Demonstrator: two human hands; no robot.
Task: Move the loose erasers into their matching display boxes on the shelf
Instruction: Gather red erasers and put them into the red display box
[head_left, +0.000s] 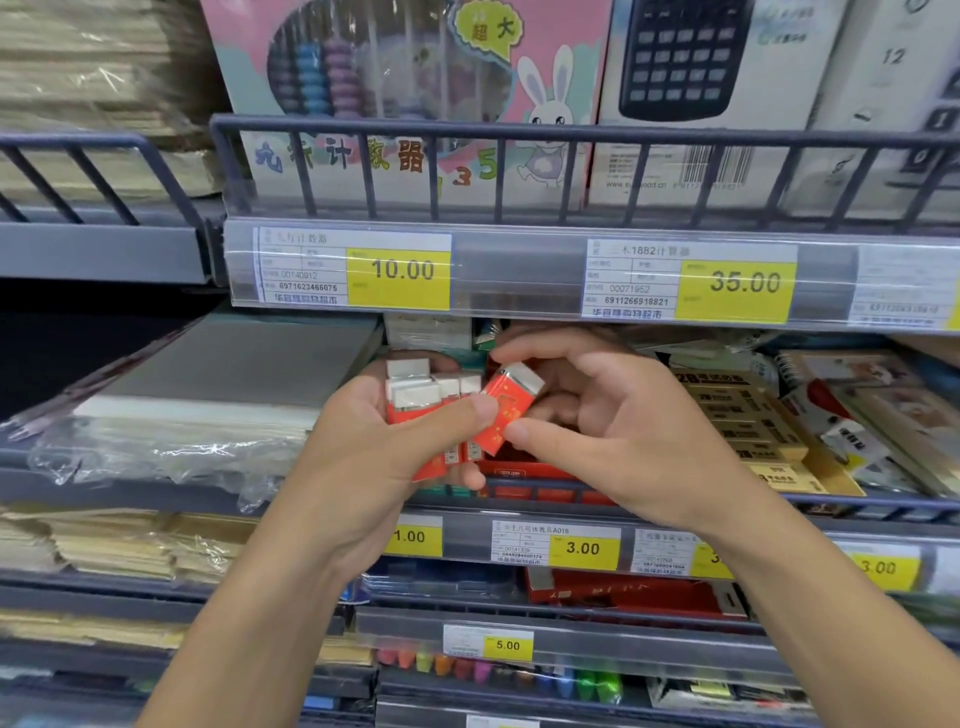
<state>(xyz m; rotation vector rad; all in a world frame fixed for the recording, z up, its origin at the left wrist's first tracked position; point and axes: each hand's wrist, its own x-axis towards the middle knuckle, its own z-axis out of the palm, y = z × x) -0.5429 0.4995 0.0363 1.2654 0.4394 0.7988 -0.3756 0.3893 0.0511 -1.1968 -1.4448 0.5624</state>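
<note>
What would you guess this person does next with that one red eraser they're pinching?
Probably lower it into the red display box just below the hands. The right hand pinches a single red-sleeved eraser directly above that box, whose colour matches, while the left hand holds a bunch of erasers in the same red sleeves.

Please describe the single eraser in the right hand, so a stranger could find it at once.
Look below the yellow 10.00 price tag. The right hand pinches one red-sleeved white eraser, tilted; unlike the bundle of red-sleeved erasers gripped in the left hand, it is alone.

red display box (511, 470) mostly hidden behind hands (597, 415), print blurred
</note>
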